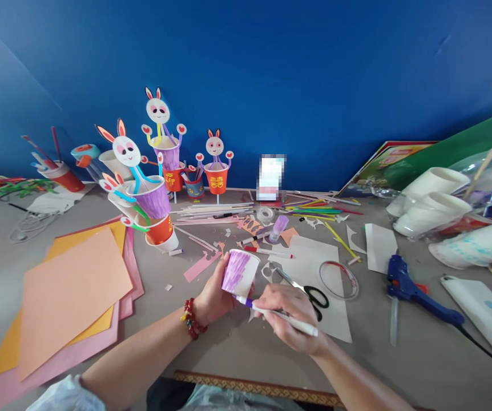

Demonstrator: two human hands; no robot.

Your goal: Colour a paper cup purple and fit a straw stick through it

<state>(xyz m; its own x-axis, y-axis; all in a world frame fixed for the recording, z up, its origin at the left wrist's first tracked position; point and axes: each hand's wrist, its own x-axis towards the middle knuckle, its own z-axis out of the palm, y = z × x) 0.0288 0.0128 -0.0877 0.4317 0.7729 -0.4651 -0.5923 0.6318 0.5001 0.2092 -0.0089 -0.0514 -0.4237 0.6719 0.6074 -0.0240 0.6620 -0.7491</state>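
Observation:
A white paper cup point(241, 273), partly streaked with purple on its left side, is gripped by my left hand point(214, 294) around its side and base. My right hand point(286, 314) pinches a white marker point(286, 319) whose purple tip end reaches the cup's lower edge. Beyond my right hand lie black-handled scissors point(314, 297) on a sheet of white paper point(314, 260). A red marker point(268, 252) rests just behind the cup. To the left stand paper-cup rabbits point(154, 197) with purple colouring and pipe-cleaner arms.
Coloured paper sheets point(75, 297) are stacked at left. On the right lie a tape roll point(338, 279), a blue glue gun point(417, 294) with its cord, and bagged paper cups point(430, 211). Pipe cleaners point(314, 210) and paper scraps litter the table's back, before a blue wall point(271, 85).

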